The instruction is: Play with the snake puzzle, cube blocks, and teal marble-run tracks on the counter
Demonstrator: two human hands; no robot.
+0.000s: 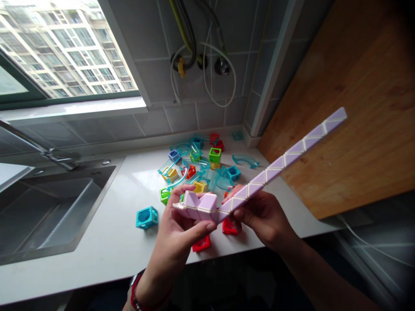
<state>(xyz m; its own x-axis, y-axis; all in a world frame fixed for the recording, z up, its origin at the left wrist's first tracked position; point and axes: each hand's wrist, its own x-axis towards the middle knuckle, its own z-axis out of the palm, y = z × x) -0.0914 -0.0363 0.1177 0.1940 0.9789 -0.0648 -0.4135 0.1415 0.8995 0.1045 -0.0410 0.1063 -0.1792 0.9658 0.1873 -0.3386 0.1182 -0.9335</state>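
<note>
Both hands hold one purple and white snake puzzle (259, 179), raised above the counter. Its straight part slants up to the right, while its left end is folded into a compact cluster. My left hand (181, 235) is closed round the folded end, thumb along the lower side. With thumb and fingers, my right hand (259, 216) grips the straight part near the bend. Below the hands lie red cube frames (201, 244), partly hidden. A blue cube frame (147, 217) sits left of my left hand.
Colourful cube frames and clear blue track pieces (245, 161) are heaped on the white counter (129, 250) behind the hands. A steel sink (94, 194) with a faucet (58, 160) is at left. A wooden panel (350, 108) stands at right; hoses (191, 39) hang on the tiled wall.
</note>
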